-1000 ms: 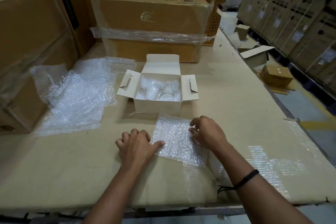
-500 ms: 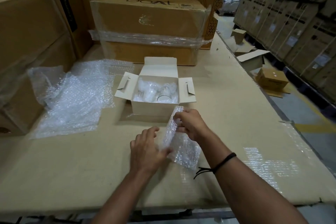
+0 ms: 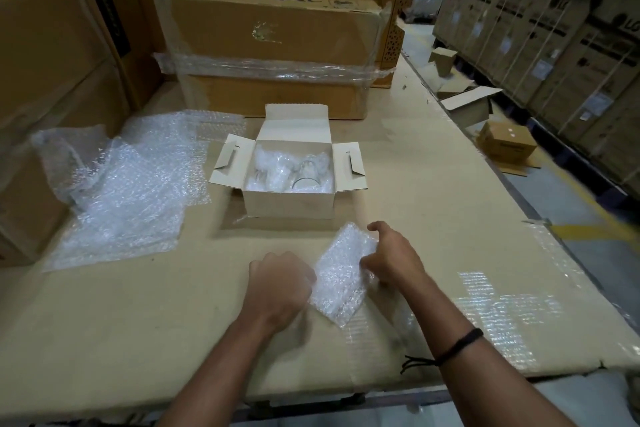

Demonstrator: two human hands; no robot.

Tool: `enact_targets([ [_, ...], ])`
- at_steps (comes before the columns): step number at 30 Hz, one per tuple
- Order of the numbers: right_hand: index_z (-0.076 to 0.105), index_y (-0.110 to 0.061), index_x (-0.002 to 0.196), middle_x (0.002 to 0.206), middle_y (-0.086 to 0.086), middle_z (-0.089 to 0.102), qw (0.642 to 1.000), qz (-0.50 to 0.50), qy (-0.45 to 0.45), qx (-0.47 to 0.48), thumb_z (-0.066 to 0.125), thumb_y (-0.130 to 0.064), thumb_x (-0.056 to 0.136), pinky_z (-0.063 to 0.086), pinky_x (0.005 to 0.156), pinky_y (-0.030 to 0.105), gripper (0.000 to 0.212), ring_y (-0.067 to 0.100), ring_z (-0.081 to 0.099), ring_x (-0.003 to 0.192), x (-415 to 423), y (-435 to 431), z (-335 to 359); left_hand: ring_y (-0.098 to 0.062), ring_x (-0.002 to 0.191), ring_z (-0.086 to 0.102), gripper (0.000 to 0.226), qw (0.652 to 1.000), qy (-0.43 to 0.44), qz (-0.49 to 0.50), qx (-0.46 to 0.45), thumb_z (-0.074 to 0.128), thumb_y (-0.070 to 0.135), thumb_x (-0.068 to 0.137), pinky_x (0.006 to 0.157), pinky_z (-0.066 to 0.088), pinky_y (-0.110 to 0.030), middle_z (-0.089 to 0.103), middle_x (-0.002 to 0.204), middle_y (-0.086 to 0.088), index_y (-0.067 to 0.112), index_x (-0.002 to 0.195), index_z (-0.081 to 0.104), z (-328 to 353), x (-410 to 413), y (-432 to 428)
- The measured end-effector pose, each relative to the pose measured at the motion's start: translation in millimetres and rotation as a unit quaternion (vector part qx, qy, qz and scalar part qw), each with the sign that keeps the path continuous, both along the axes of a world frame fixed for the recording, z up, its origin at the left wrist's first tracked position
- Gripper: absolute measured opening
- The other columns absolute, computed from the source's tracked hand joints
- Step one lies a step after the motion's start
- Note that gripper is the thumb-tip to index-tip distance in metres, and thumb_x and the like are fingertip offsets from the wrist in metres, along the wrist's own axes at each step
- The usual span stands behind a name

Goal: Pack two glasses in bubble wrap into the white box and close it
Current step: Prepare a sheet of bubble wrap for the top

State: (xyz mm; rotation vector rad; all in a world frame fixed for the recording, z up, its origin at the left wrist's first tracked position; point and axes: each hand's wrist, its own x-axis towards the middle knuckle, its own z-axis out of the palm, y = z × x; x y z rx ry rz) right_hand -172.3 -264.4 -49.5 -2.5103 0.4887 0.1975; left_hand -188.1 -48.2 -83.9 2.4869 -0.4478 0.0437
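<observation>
Head cam: left hand [image 3: 280, 282] and right hand [image 3: 393, 258] both pinch a small folded sheet of clear bubble wrap [image 3: 341, 274] between them, long axis pointing away. The open white cardboard box [image 3: 289, 204] with the wrapped clear glasses [image 3: 304, 173] sits just beyond both hands, right hand nearer.

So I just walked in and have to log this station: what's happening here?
A person stands at a cardboard-covered table, working a small bubble wrap sheet with both hands. The left hand grips its near edge and the right hand pinches the far side. Just beyond it sits the white box, flaps open, with wrapped glasses already inside. It is not closed yet. A loose bubble wrap pile lies left of the box.
</observation>
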Motion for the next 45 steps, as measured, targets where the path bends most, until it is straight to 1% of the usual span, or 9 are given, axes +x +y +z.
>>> enact_targets([
  [7,0.038,-0.031,0.144,0.139,0.004,0.047,0.989,0.119,0.001,-0.093,0.076,-0.031,0.076,0.039,0.100,0.036,0.078,0.026,0.042,0.126,11,-9,-1,-0.016,0.114,0.040,0.066,0.988,0.051,0.068,0.131,0.053,0.076,0.072,0.090,0.026,-0.032,0.048,0.121,0.012,0.038,0.125,0.049,6,2,-13],
  [15,0.040,-0.028,0.144,0.127,-0.005,0.048,0.985,0.167,0.000,0.043,0.085,-0.019,0.068,0.049,0.090,0.034,0.089,0.020,0.052,0.116,33,-20,13,-0.013,0.109,0.046,0.019,0.998,0.008,0.060,0.000,0.070,0.026,0.076,0.089,0.021,-0.027,0.056,0.106,0.018,0.035,0.089,0.059,10,7,-17],
  [18,0.063,-0.032,0.105,0.096,-0.008,0.063,0.974,0.181,-0.068,0.116,0.071,0.000,0.072,0.050,0.071,0.030,0.047,0.011,0.060,0.081,35,-16,11,-0.015,0.082,0.056,0.034,0.993,-0.025,0.044,-0.108,0.066,0.000,0.069,0.080,0.043,-0.035,0.059,0.080,0.016,0.032,0.076,0.056,8,15,-6],
  [21,0.057,-0.031,0.070,0.079,-0.005,0.067,0.971,0.213,-0.097,0.052,0.062,0.003,0.069,0.047,0.066,0.029,0.034,0.014,0.060,0.073,35,-8,4,-0.014,0.076,0.054,0.031,0.986,-0.087,0.038,-0.139,0.055,-0.004,0.060,0.068,0.046,-0.034,0.058,0.079,0.015,0.023,0.074,0.061,8,25,7],
  [27,0.076,-0.017,0.086,0.120,0.001,0.066,0.949,0.312,-0.031,-0.048,0.048,0.011,0.061,0.044,0.085,0.020,0.046,0.018,0.061,0.109,37,-13,-2,-0.010,0.087,0.051,0.025,0.996,-0.059,-0.068,-0.011,0.043,0.029,0.064,0.082,0.030,-0.033,0.059,0.088,0.018,0.030,0.073,0.067,3,22,17],
  [32,0.074,-0.012,0.100,0.118,0.001,0.069,0.971,0.213,-0.106,0.017,0.040,0.011,0.075,0.042,0.094,0.021,0.048,0.016,0.060,0.112,33,-12,18,0.000,0.098,0.044,0.048,0.998,0.004,-0.065,0.001,0.038,0.066,0.072,0.093,0.019,-0.029,0.055,0.092,0.025,0.032,0.077,0.071,2,26,19],
  [36,0.059,-0.024,0.129,0.131,-0.003,0.060,0.955,0.290,0.023,-0.051,0.061,-0.020,0.089,0.043,0.100,0.031,0.041,0.018,0.055,0.117,32,3,20,-0.007,0.109,0.043,0.035,0.997,0.014,-0.054,0.057,0.047,0.055,0.071,0.089,0.018,-0.028,0.048,0.106,0.023,0.036,0.091,0.067,2,28,16],
  [40,0.061,-0.026,0.124,0.126,-0.002,0.060,0.947,0.289,0.044,-0.137,0.063,-0.010,0.076,0.047,0.091,0.031,0.051,0.023,0.057,0.112,31,7,8,-0.011,0.114,0.042,0.057,0.993,0.020,-0.046,0.104,0.047,0.057,0.068,0.082,0.018,-0.028,0.049,0.119,0.021,0.040,0.123,0.050,1,30,21],
  [45,0.074,-0.024,0.092,0.101,-0.003,0.067,0.964,0.236,-0.054,-0.109,0.064,-0.003,0.068,0.052,0.077,0.035,0.033,0.023,0.063,0.094,38,10,11,-0.015,0.084,0.056,0.022,0.994,-0.036,-0.063,-0.079,0.062,0.027,0.068,0.078,0.042,-0.035,0.060,0.087,0.016,0.028,0.090,0.061,4,38,25],
])
